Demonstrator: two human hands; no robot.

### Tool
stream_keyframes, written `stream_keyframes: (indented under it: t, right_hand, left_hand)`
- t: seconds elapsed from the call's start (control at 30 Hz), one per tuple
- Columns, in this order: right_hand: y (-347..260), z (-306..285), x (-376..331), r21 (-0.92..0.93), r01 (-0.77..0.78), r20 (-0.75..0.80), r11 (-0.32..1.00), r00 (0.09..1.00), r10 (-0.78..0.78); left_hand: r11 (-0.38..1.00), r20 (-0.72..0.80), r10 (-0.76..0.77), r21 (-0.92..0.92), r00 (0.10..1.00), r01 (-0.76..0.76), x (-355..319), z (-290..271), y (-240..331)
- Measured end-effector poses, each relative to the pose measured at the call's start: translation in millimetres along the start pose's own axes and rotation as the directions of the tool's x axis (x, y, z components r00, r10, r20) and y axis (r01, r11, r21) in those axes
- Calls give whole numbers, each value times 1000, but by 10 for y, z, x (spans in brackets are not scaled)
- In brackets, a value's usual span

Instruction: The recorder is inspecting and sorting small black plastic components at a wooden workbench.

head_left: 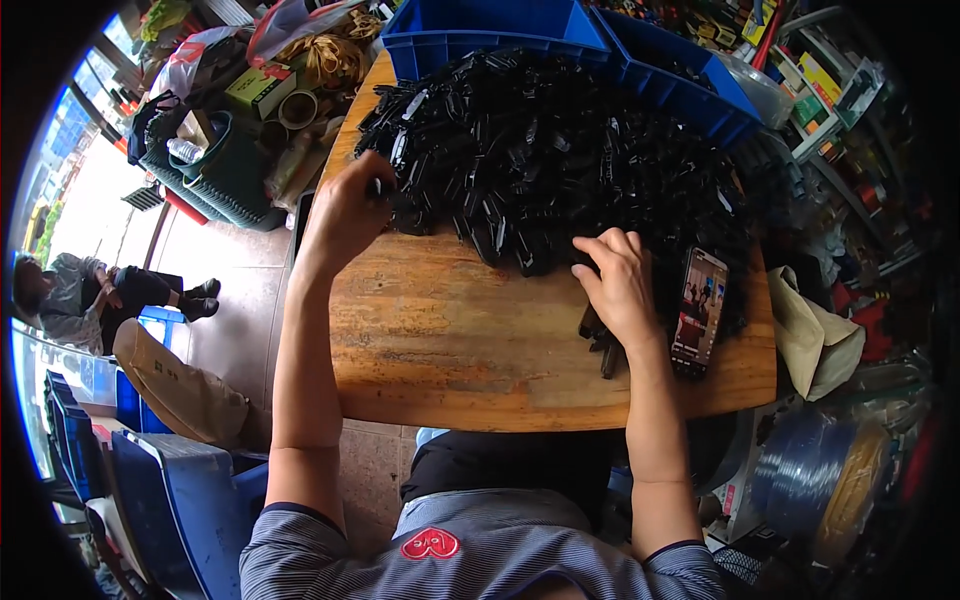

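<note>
A big heap of small black plastic pieces (530,140) covers the far half of the wooden table (430,330). My left hand (345,215) is raised at the heap's left edge, its fingers closed round a small black piece (377,188); most of that piece is hidden by the hand. At the heap's front right, my right hand (618,275) hovers low with thumb and index finger apart. Nothing shows between them. Several loose black pieces (606,348) lie beside my right wrist. A phone (701,310) with a lit screen leans against the heap's right end.
Two blue bins (500,45) (690,85) stand behind the heap. To the left are a dark green basket (225,180), a blue chair (185,500) and a seated person (90,290). A wire spool (820,480) and a beige cloth (815,335) are at the right.
</note>
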State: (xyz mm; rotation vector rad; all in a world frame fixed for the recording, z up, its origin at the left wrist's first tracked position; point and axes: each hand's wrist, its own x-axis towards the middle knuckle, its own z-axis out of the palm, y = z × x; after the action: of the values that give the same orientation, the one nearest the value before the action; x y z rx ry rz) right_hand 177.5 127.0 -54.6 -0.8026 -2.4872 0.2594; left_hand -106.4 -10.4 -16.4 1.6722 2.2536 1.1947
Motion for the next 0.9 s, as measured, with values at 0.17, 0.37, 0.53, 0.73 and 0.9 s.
stream_keyframes:
  t: [0.17, 0.37, 0.53, 0.73, 0.9]
  right_hand:
    - [30, -62, -5, -14, -16, -4, 1000, 1000, 16]
    - [72, -64, 25, 114, -26, -77, 993, 996, 35]
    - [66, -115, 61, 312, -101, -168, 945, 973, 159]
    - [-95, -203, 49, 817, -190, 18, 544, 952, 306]
    - [-410, -98, -39, 925, -213, 177, 315, 974, 140]
  left_hand:
    - [913, 161, -2, 403, 987, -64, -52, 110, -70]
    - [867, 263, -64, 493, 963, -77, -61, 225, 9]
    - [971, 252, -14, 236, 968, -47, -38, 215, 86]
    - [418, 554, -47, -745, 831, 520, -117, 406, 369]
    - [301, 757, 2, -624, 654, 721, -339, 724, 646]
